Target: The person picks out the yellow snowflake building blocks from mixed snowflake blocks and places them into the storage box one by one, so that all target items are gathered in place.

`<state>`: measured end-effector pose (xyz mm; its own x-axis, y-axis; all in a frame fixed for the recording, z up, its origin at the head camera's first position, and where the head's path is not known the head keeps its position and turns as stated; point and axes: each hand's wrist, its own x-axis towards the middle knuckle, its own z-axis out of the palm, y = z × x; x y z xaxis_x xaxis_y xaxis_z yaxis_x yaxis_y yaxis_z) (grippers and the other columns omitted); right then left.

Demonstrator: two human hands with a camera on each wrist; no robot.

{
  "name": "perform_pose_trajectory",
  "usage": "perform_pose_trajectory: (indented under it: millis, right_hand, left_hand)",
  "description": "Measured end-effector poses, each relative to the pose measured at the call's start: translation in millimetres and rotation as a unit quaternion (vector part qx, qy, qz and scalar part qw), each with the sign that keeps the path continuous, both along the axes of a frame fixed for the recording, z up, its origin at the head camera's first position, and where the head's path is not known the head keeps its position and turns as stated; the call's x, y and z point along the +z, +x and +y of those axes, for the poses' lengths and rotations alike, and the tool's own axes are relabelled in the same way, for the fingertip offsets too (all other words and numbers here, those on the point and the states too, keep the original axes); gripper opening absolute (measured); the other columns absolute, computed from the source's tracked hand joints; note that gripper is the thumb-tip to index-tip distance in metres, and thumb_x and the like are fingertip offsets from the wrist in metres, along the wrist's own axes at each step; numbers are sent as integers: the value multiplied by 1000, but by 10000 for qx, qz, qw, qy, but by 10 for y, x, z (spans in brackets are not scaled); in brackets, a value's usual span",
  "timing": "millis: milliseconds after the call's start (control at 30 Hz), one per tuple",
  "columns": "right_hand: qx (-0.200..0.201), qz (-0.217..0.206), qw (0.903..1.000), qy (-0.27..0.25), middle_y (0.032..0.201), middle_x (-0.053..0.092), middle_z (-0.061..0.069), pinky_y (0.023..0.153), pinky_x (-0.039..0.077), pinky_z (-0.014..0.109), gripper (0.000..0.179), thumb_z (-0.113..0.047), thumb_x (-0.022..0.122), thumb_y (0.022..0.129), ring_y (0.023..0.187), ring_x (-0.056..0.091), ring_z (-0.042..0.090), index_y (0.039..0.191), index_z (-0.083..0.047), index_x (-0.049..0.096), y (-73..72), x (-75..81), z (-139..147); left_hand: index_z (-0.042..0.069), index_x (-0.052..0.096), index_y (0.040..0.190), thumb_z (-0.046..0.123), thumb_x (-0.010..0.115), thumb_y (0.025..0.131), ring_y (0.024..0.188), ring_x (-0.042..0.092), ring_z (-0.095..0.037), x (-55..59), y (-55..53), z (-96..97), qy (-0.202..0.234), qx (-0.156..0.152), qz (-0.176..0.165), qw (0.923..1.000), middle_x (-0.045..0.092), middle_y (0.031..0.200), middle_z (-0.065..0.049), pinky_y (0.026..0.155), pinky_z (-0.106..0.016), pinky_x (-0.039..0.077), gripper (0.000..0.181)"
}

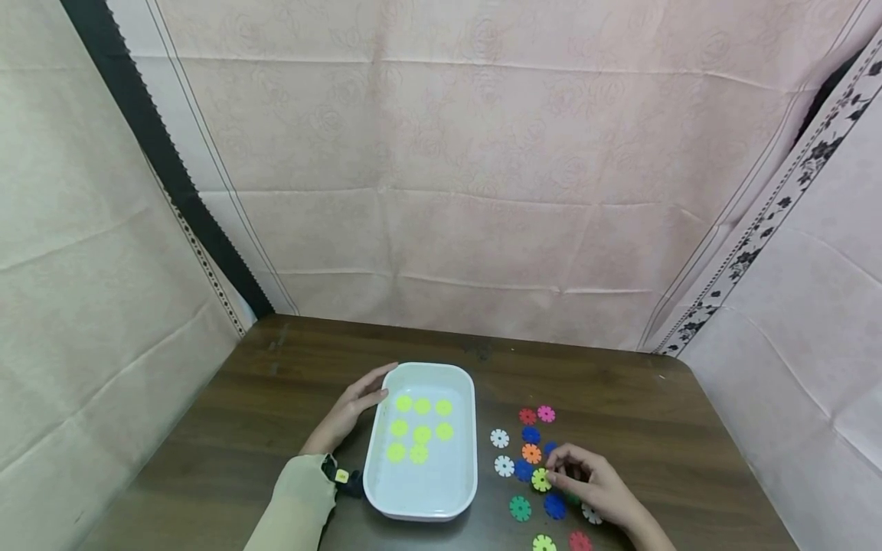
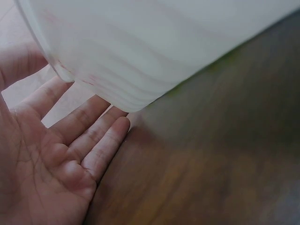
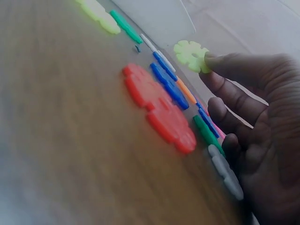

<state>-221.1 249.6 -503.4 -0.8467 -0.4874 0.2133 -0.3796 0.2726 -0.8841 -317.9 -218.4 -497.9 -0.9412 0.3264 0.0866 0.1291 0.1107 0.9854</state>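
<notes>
In front of the person stands a white plastic tray (image 1: pixel 420 497) with several yellow-green flower-shaped discs (image 1: pixel 423 435) lying in it. The left hand (image 1: pixel 351 409) holds the tray's left side near the far corner, its thumb at the rim. Seen from the left wrist, the fingers (image 2: pixel 101 150) reach against the tray's outer wall (image 2: pixel 140 56). Right of the tray, the right hand (image 1: pixel 589 482) pinches one yellow-green notched disc (image 3: pixel 191 56) between thumb and index finger, above the table. The other fingers curl loosely.
Loose flower discs lie on the brown wooden table (image 1: pixel 227 428) around the right hand: red (image 3: pixel 159 108), blue (image 1: pixel 554 506), green (image 1: pixel 520 508), white (image 1: pixel 499 438), orange (image 1: pixel 531 453) and pink (image 1: pixel 546 413). Another yellow-green disc (image 1: pixel 543 543) lies near the front. Pale cloth (image 1: pixel 482 168) hangs around the table.
</notes>
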Motion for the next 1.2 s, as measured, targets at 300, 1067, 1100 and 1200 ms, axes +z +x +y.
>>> perform_pose_trajectory:
  millis: [300,1067,1100,1200]
  right_hand:
    - [-87,372,9992,72,90,67,4,59,52,29,11,-8,66,97,73,61,18,106,-14,65,-34,129,-104]
    - [779,813,9925,473,97,69,-3,72,57,35,9,-18,68,98,85,65,18,106,-19,67,-444,752,-696]
    - [826,776,9924,483,97,69,-3,72,57,36,8,-19,68,98,85,65,18,106,-19,68,-455,773,-734]
    - [973,705,9914,511,96,70,-4,74,57,36,9,-20,68,98,86,65,17,106,-19,68,-489,822,-854]
  left_hand:
    - [35,50,147,31,57,101,137,44,-25,2,-13,-9,-52,26,-86,9999,50,149,4,115,-67,15,47]
    - [32,51,147,27,58,101,135,46,-26,13,-3,-4,55,53,-38,10000,50,149,3,115,-66,17,47]
    - [32,51,147,26,58,101,134,47,-26,12,-1,-4,53,45,-45,10000,50,149,2,115,-66,18,47]
    - [32,51,147,26,58,101,134,47,-27,9,-1,-1,57,18,-33,10000,51,148,2,115,-65,18,48]
